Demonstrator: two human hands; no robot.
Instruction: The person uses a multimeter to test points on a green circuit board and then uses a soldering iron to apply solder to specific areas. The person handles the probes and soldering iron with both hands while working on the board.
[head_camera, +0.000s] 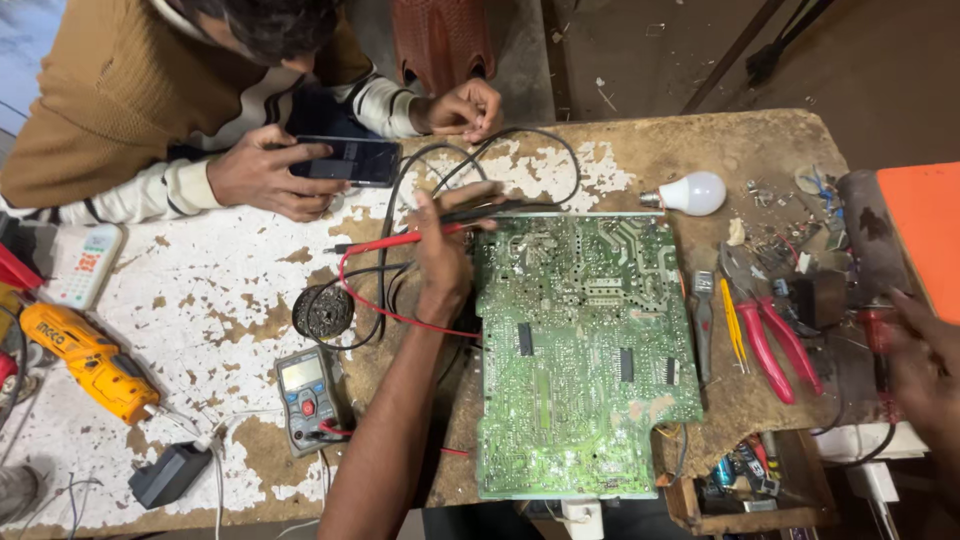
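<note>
Left hand with probes at the circuit board's top-left corner

The left hand is closed around a red probe and a black probe — both lie roughly sideways, tips toward the green circuit board, which sits just right of the hand, its long axis running away from the viewer. The right hand, far right of the board, rests near red-handled pliers; whether it grips anything I cannot tell. Left of the board: a grey multimeter, an orange drill. A white bulb lies above the board — another person's hands hold a phone.
</note>
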